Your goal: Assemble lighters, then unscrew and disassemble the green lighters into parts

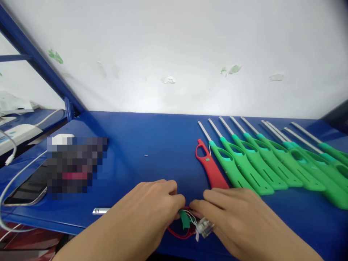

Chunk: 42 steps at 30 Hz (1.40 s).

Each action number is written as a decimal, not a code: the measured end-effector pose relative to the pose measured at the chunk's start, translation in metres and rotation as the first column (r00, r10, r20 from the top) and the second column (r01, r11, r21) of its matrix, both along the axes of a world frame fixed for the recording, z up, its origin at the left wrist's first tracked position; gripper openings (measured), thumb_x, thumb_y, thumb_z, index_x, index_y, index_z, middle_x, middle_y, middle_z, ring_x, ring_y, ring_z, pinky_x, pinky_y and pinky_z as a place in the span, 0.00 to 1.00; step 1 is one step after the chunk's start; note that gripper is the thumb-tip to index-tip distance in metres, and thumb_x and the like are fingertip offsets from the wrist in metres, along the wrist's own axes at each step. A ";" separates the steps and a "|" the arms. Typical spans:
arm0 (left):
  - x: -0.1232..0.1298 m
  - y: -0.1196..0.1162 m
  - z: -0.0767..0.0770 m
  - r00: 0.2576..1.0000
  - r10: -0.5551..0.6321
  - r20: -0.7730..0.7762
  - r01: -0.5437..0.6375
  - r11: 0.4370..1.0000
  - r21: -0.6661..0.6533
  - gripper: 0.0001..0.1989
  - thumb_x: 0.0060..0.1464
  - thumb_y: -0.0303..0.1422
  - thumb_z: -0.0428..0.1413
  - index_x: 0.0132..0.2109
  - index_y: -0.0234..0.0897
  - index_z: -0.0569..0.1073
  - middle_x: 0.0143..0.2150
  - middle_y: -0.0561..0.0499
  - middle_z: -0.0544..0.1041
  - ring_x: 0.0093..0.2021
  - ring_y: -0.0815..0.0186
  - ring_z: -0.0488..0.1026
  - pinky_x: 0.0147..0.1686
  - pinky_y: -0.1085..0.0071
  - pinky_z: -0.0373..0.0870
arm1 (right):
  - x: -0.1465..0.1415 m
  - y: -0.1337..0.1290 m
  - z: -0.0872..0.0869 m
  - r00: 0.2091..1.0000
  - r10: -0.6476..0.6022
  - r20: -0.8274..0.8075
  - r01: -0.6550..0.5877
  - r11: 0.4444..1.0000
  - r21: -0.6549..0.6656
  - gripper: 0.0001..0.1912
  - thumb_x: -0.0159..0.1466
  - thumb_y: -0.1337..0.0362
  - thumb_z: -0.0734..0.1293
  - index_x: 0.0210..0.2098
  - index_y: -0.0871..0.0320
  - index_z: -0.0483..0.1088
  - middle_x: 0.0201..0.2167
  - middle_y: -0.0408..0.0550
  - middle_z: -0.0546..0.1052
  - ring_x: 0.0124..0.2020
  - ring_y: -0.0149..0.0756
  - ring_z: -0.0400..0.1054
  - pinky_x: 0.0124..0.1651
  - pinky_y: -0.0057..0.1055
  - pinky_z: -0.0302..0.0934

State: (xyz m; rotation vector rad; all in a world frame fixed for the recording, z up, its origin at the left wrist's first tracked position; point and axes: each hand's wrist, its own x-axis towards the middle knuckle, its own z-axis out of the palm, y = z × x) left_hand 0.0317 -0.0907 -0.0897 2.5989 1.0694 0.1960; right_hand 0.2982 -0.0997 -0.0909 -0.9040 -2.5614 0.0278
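My left hand, its fingers closed, is at the left side of a red lighter shell low in the middle of the view. A green piece and thin white wires show inside the shell. With fingers bent together, my right hand grips a clear plastic part at the wires' right end. A silver tube sticks out to the left from under my left forearm. Beyond my right hand lies a red handle half on the blue table.
Several green lighters with metal tubes lie in a row at the right. A small screw rests mid-table. At the left are a phone, a white cable and a blurred-out item. A white wall stands behind.
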 end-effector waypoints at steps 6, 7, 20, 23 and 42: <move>-0.008 0.001 -0.002 0.998 -0.051 0.027 0.051 0.999 -0.004 0.16 0.71 0.26 0.56 0.58 0.50 0.78 0.51 0.51 0.80 0.47 0.60 0.80 0.46 0.66 0.73 | -0.005 0.000 0.005 1.000 0.008 -0.029 -0.007 0.999 0.048 0.19 0.70 0.81 0.58 0.40 0.52 0.72 0.29 0.37 0.76 0.25 0.33 0.69 0.29 0.36 0.53; -0.008 0.001 -0.002 0.998 -0.052 0.029 0.052 0.999 -0.003 0.15 0.71 0.26 0.57 0.57 0.50 0.79 0.51 0.51 0.80 0.47 0.60 0.79 0.46 0.65 0.73 | -0.005 0.000 0.005 0.999 0.008 -0.032 -0.006 0.998 0.059 0.19 0.71 0.81 0.57 0.41 0.53 0.72 0.29 0.37 0.76 0.25 0.33 0.69 0.29 0.36 0.53; -0.007 0.003 -0.005 0.999 -0.042 -0.026 0.042 0.999 -0.014 0.19 0.69 0.23 0.56 0.60 0.50 0.77 0.57 0.50 0.79 0.54 0.57 0.78 0.53 0.62 0.74 | -0.008 0.003 0.005 0.999 -0.001 -0.035 0.006 0.990 0.142 0.18 0.78 0.76 0.54 0.41 0.54 0.70 0.27 0.38 0.73 0.23 0.33 0.67 0.27 0.36 0.52; -0.006 0.001 -0.002 0.999 -0.037 -0.033 0.037 0.999 -0.009 0.20 0.68 0.22 0.56 0.60 0.50 0.76 0.57 0.50 0.79 0.54 0.57 0.78 0.55 0.62 0.74 | -0.007 0.002 0.005 0.999 -0.002 -0.039 0.007 0.992 0.127 0.17 0.78 0.76 0.55 0.42 0.54 0.70 0.27 0.38 0.73 0.24 0.33 0.67 0.27 0.37 0.51; 0.031 0.010 0.033 0.997 0.069 -0.031 -0.072 0.991 -0.115 0.12 0.74 0.23 0.52 0.43 0.44 0.73 0.43 0.55 0.75 0.40 0.60 0.72 0.39 0.63 0.62 | 0.016 -0.003 0.004 0.980 -0.191 -0.065 0.173 0.960 -0.220 0.20 0.67 0.71 0.68 0.55 0.46 0.67 0.36 0.34 0.84 0.28 0.34 0.79 0.29 0.31 0.59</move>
